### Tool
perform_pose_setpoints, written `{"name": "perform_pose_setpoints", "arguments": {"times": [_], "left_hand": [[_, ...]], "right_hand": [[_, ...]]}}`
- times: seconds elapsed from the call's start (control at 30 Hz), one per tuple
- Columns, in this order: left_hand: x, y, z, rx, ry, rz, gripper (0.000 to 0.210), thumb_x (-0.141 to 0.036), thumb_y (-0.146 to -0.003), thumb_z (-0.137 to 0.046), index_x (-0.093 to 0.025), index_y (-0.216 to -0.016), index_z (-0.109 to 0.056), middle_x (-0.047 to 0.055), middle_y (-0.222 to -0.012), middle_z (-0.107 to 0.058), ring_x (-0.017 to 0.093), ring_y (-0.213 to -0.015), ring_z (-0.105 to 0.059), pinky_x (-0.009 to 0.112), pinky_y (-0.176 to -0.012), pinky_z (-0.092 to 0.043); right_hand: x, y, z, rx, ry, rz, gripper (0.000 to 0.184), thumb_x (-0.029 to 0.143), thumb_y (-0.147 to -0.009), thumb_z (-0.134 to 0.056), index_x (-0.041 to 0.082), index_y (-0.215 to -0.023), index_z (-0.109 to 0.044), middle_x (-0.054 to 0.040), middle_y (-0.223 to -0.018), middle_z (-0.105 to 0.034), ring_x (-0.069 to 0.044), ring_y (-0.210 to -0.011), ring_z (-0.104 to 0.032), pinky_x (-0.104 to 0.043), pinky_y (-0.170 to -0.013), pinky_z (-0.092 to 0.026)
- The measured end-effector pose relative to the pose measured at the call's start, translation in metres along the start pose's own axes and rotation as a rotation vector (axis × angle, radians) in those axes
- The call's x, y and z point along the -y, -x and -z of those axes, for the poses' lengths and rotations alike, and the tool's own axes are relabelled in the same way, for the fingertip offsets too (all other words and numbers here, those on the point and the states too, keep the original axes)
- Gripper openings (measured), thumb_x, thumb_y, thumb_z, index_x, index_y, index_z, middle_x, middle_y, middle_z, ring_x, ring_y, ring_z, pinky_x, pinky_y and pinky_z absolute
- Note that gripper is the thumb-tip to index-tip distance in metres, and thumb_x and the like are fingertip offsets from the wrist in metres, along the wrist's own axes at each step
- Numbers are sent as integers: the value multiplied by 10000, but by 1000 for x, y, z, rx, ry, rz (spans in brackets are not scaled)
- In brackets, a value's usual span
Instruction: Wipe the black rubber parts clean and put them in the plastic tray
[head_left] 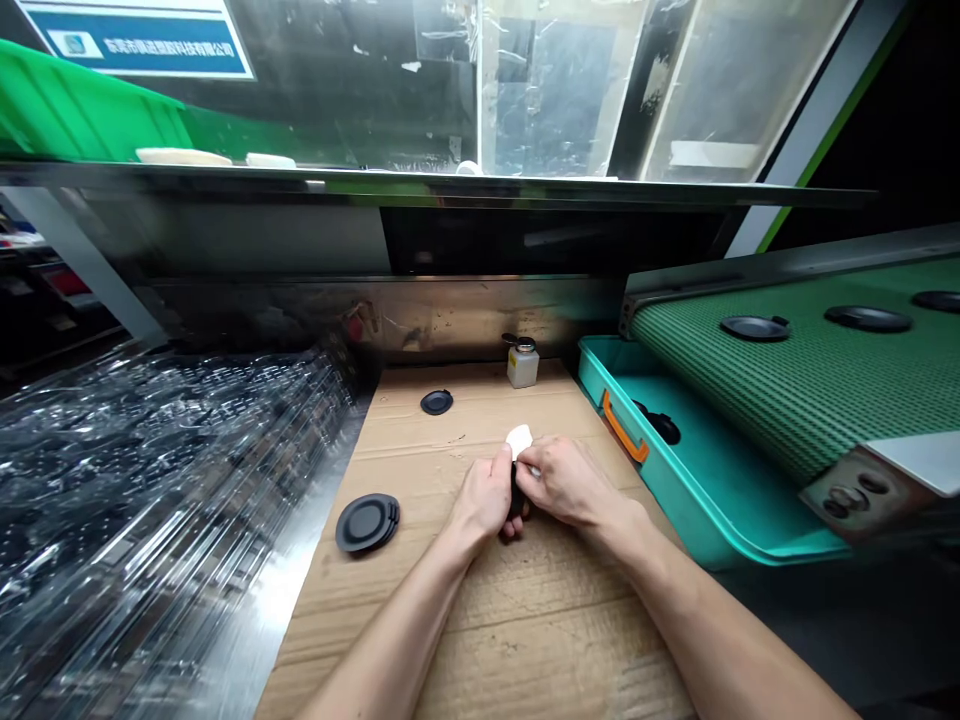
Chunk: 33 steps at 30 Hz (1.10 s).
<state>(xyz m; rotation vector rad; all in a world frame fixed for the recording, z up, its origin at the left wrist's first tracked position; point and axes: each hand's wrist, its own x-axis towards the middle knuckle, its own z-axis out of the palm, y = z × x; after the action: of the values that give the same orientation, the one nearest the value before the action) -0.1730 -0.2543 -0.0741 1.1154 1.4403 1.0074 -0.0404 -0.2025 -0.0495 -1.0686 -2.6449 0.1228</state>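
Observation:
Over the cardboard, my left hand [487, 495] is closed around a black plastic piece [517, 490], mostly hidden by the fingers. My right hand [562, 480] has its fingers pinched at a white cloth [519, 438], which sticks up between both hands against the black piece. Left of the hands lies a stack of black round lids [366, 523] with a small tab at the side. A single black round lid [436, 402] rests farther back. Behind the hands stands a small whitish bottle [523, 365] with its dark cap flipped up.
A cardboard sheet [555, 620] covers the work surface. At right, a teal bin [697, 525] with an orange handle holds black pieces [664, 426] beneath a green conveyor belt [825, 380] carrying several black lids. Stacked clear plastic trays [150, 500] fill the left. A metal ledge [450, 185] crosses behind.

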Motion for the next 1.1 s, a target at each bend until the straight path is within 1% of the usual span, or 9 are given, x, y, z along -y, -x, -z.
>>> {"name": "perform_pose_setpoints", "arguments": {"times": [0.17,0.3,0.4,0.53,0.7,0.83,0.93,1.03,1.1], "left_hand": [[4,-6,-1,6,43,4,662,-625,-852,-303,-95,-601,-613,100,-472,-598,157,-321,-522,239,-306,-364],[1,-12,12,-88,509,97,571,-538,-899,-275,-82,-812,-608,87,-559,-620,127,-371,-526,206,-327,-365],[-3,-14,30,-51,866,221,521,-447,-931,-239,-58,-895,-584,102,-628,-622,92,-418,-514,168,-355,-379],[-4,-15,44,-6,1011,271,488,-403,-937,-249,-43,-925,-578,109,-655,-609,79,-434,-496,151,-360,-388],[-1,-15,43,6,1018,266,485,-404,-934,-261,-41,-953,-581,113,-671,-614,92,-437,-509,170,-366,-404],[-1,-13,40,7,997,234,491,-425,-930,-269,-46,-974,-579,122,-681,-624,111,-452,-537,193,-388,-429],[1,-13,34,-12,1003,162,412,-416,-927,-309,-95,-1025,-546,148,-811,-663,157,-574,-623,254,-507,-510],[3,-14,26,-11,1038,48,268,-338,-909,-407,-167,-1085,-514,125,-975,-664,193,-770,-669,339,-691,-549],[5,-17,23,-23,1083,-1,220,-269,-887,-456,-177,-1076,-521,100,-1002,-657,185,-833,-662,346,-760,-544]], "right_hand": [[1,-1,2,21,11,-60,292,295,-849,-467,199,-631,-637,-48,-683,-671,-139,-587,-550,-264,-550,-265],[-10,6,15,49,-1,-123,326,367,-853,-476,225,-618,-652,-34,-595,-636,-139,-525,-518,-274,-511,-230],[-26,10,24,78,50,-253,471,535,-834,-490,213,-513,-612,-53,-524,-593,-155,-490,-506,-283,-490,-216],[-33,5,21,-58,59,-434,585,635,-875,-352,214,-632,-678,-95,-624,-640,-211,-614,-582,-287,-526,-281],[-7,-4,-7,-115,-50,-293,484,626,-862,-418,263,-1098,-634,-85,-985,-661,-236,-913,-589,-286,-672,-369],[-2,-8,-26,-79,-25,-290,391,540,-848,-503,254,-1083,-633,-91,-969,-637,-246,-904,-577,-307,-706,-390],[-10,-10,-26,-183,-126,-287,320,373,-869,-506,248,-1145,-606,-82,-1003,-636,-223,-924,-580,-309,-784,-413],[-4,-8,-20,-328,-286,-232,357,354,-888,-482,224,-1208,-575,-80,-1094,-624,-206,-989,-569,-301,-875,-414],[13,-4,-20,-302,-338,-156,328,360,-898,-468,227,-1163,-609,-74,-1070,-632,-202,-965,-575,-298,-877,-423]]}}
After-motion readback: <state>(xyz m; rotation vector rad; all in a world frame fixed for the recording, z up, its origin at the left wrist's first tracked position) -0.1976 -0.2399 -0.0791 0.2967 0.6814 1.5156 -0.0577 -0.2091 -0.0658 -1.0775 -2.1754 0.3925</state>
